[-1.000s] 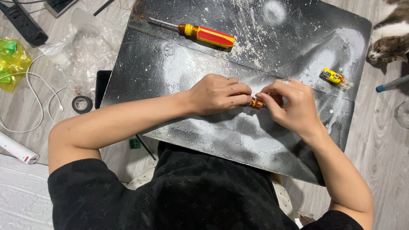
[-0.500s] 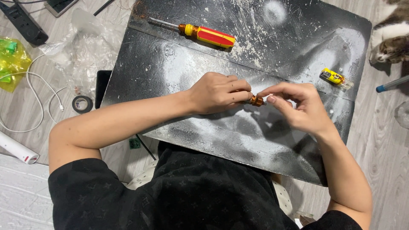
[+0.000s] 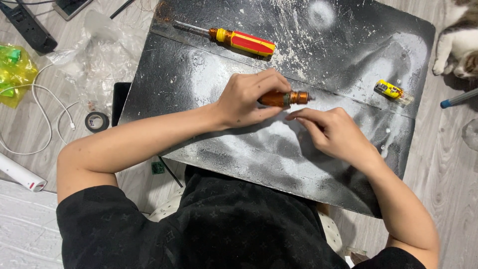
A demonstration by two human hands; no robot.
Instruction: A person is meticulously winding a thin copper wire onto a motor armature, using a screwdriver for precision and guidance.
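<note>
A dark, paint-dusted board (image 3: pixel 348 164) fills the middle of the frame, sloping slightly off the lap. The left hand (image 3: pixel 249 97) closes around an orange-brown tool handle (image 3: pixel 284 98) at centre; the right hand (image 3: pixel 331 132) hovers just below it, fingers loosely curled and holding nothing visible. A careless nudge could likely slide the red-and-yellow screwdriver (image 3: pixel 239 41) at upper centre or the small yellow lighter (image 3: pixel 393 92) at right off the board.
</note>
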